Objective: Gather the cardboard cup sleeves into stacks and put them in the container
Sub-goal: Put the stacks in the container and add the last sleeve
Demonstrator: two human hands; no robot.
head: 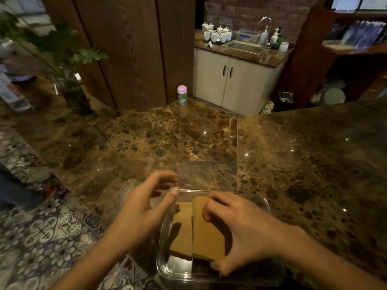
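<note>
Inside the glass container [266, 204] on the bench [188, 139], a left stack [181, 229] and a right stack [206, 239] of cardboard cup sleeves lie side by side. The right grip [251, 233] clasps the right stack, fingers over its far end and thumb at its near end. The left grip [146, 210] hovers above the container's left rim, released.

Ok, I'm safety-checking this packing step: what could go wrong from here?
The clear glass rectangular container sits at the edge of the brown marble counter above the tiled floor; a push from the right hand seating its brown cardboard sleeve stack might slide it off. Gripped only endwise, that stack could fan apart.
</note>
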